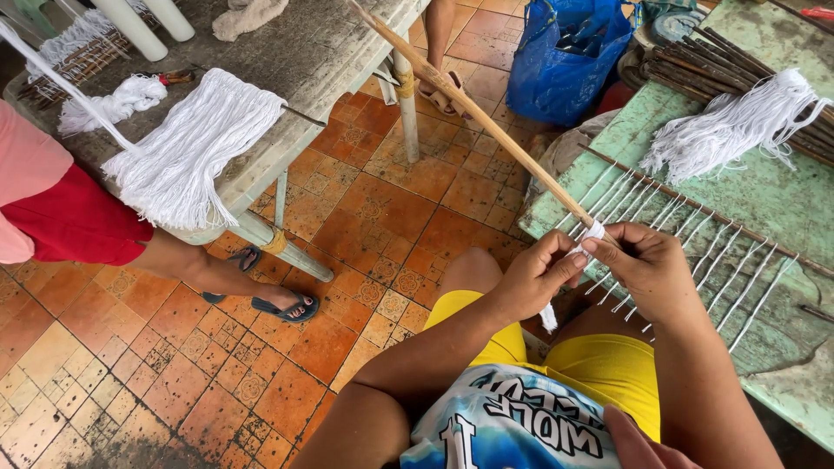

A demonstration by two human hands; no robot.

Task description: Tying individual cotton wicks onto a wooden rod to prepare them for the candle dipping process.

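I inspect from largest to smallest. The green table [782, 208] fills the view from one to four o'clock; its paint is worn, and a bundle of dark sticks [747, 69] lies at its one o'clock corner under a loose hank of white yarn [734, 126]. A thin rod [695, 208] runs across the surface, with white strands [686, 252] looped over it and hanging side by side towards me.

A long wooden stick [473, 108] slants from twelve o'clock down to the hands. My left hand [534, 278] is closed narrow, thumb and forefinger pinching a short white strand [584, 247] at the stick's lower end. My right hand [647, 265] meets it at three o'clock, fingertips pinched on the same strand, the two hands touching.

My judgement: the knot wants even tension from both pinches, seated tight against the stick, with the loose tail below the left hand kept clear of the neighbouring strands.

At nine o'clock another person stands by a grey bench [304, 52] draped with a white fringe [187, 148].
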